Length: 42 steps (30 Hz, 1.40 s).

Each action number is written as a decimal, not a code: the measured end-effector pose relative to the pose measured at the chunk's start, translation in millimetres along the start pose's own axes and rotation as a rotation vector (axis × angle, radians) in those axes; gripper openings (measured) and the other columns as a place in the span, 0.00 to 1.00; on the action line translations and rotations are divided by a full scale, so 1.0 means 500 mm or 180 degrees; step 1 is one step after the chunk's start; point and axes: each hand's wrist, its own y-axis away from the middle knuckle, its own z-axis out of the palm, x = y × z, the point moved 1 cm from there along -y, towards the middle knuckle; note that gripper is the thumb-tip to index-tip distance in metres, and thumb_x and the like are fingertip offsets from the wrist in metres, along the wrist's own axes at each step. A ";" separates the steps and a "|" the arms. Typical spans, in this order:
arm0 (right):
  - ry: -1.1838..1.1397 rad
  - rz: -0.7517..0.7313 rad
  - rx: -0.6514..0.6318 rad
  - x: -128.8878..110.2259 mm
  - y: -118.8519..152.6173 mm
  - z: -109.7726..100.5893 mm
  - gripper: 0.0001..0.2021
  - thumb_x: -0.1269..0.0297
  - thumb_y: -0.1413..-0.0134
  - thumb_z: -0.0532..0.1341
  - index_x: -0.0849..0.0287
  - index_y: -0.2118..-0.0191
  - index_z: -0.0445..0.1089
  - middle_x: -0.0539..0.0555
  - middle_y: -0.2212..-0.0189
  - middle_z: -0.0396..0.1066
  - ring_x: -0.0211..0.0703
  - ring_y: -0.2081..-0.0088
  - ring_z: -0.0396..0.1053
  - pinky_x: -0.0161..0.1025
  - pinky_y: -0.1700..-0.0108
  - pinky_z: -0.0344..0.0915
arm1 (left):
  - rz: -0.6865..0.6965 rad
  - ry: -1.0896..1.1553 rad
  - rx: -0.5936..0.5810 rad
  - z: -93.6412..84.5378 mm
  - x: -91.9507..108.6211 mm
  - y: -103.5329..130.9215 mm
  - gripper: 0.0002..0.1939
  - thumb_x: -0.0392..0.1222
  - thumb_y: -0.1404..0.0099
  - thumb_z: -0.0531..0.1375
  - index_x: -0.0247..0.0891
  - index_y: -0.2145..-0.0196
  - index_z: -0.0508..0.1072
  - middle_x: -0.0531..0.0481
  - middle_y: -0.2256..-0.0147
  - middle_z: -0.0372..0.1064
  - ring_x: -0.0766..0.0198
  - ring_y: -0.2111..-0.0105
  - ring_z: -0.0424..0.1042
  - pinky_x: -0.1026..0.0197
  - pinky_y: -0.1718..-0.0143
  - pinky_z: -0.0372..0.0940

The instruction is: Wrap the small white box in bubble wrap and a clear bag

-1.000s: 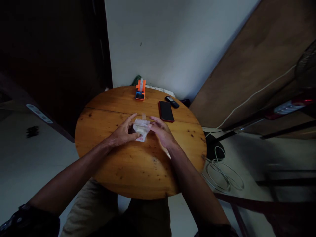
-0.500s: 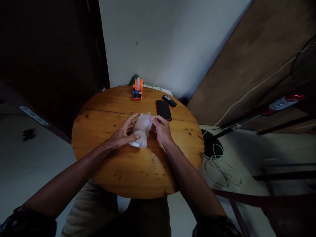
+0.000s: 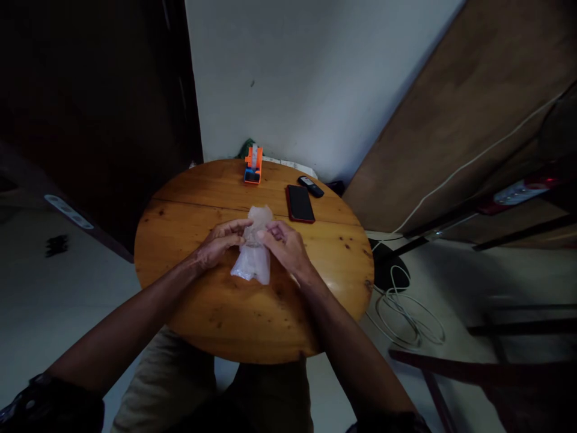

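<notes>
A whitish, translucent bundle that looks like bubble wrap is between my hands over the round wooden table. It is narrower at the middle and flares out toward me at its lower end; what it wraps, if anything, cannot be made out. My left hand grips the bundle's left side, thumb below and fingers above. From the right, my right hand pinches it near the middle, its thumb lying over the plastic and its other fingers curled.
Toward the wall stands an orange and blue tape dispenser. A dark phone in a red case and a small black handset lie at the back right. A coiled white cable rests on the floor to the right.
The bundle's lower end has spread and come slightly nearer to me. My right hand has moved in from its upper right edge to its middle; my left thumb has drawn back leftward.
</notes>
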 end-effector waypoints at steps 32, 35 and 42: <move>-0.0276 0.0285 0.0870 0.084 -0.053 -0.036 0.12 0.58 0.49 0.58 0.57 0.61 0.70 0.48 0.74 0.72 0.41 0.72 0.69 0.37 0.67 0.65 | 0.0468 -0.1863 0.1225 -0.053 0.017 -0.009 0.18 0.41 0.53 0.58 0.37 0.62 0.74 0.58 0.80 0.62 0.67 0.80 0.59 0.65 0.76 0.53; 0.0483 0.0294 0.0874 0.093 -0.057 -0.048 0.14 0.63 0.47 0.57 0.57 0.55 0.70 0.52 0.70 0.76 0.44 0.68 0.72 0.39 0.63 0.66 | 0.0359 -0.2320 0.1366 -0.062 0.028 -0.006 0.17 0.39 0.52 0.57 0.38 0.62 0.75 0.59 0.82 0.62 0.66 0.80 0.60 0.64 0.76 0.53; 0.1862 0.0442 0.0733 0.083 -0.047 -0.063 0.21 0.65 0.45 0.59 0.53 0.45 0.68 0.54 0.63 0.79 0.51 0.62 0.74 0.44 0.58 0.66 | 0.0724 -0.2598 0.1722 -0.069 0.027 -0.012 0.19 0.38 0.49 0.58 0.39 0.58 0.75 0.49 0.66 0.75 0.60 0.68 0.71 0.61 0.64 0.64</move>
